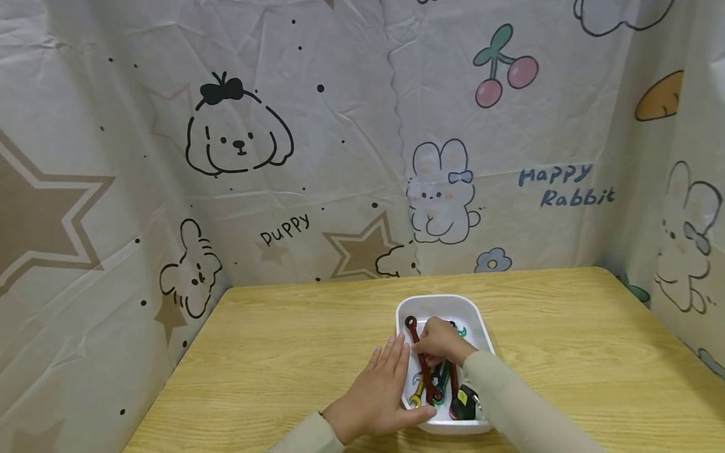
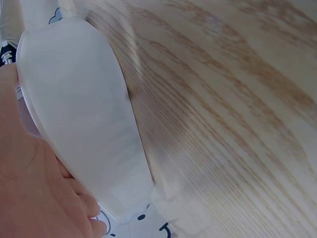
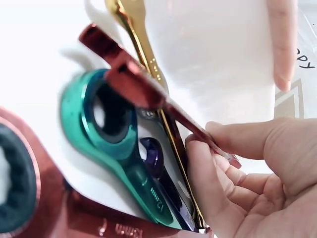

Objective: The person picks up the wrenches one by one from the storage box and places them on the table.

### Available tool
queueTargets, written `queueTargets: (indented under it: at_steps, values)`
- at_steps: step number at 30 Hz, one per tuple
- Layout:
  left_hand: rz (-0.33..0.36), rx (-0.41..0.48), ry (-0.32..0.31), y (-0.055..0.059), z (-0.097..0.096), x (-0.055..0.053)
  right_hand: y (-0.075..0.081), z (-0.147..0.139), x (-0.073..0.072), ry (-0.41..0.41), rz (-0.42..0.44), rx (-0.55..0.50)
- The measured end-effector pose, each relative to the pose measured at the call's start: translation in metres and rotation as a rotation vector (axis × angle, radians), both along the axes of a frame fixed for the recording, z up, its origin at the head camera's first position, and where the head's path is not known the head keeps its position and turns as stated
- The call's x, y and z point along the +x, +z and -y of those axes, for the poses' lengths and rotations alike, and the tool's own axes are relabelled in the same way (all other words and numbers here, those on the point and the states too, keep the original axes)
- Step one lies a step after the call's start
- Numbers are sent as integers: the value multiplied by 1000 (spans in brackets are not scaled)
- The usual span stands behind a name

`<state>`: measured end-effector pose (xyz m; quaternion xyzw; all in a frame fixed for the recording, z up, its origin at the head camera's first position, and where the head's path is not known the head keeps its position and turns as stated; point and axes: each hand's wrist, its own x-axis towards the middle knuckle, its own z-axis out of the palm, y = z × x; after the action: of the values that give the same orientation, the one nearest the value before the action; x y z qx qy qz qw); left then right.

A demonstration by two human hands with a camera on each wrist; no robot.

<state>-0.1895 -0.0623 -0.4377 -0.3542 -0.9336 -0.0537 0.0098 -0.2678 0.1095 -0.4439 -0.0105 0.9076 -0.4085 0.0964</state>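
Cartoon-print sheeting backs a wooden desk [image 1: 283, 340]. At 6 o'clock on the desk sits a white tray [image 1: 438, 305] of coloured wrenches. Left hand [image 1: 376, 393], fingers straight, presses flat against the tray's 9 o'clock wall with the thumb along the near rim. Right hand [image 1: 442, 343] reaches into the tray and pinches the shank of a red wrench [image 3: 143, 91] between thumb and fingertips; a green wrench [image 3: 116, 144] and a gold wrench [image 3: 141, 42] lie beneath. Good practice, judged: keep the tray braced, pinch near mid-shank, and lift straight up so neighbouring wrenches do not snag.
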Motion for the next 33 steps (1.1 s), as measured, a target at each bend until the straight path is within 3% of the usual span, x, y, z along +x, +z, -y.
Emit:
queueTargets:
  at_steps: [14, 23, 33]
  values:
    - [45, 12, 7, -2, 1, -1, 7, 0, 4, 4, 94, -64]
    - [57, 16, 0, 0, 1, -1, 6, -1, 1, 20, 109, -110]
    - [24, 12, 4, 0, 0, -1, 22, -8, 1, 19, 97, -112]
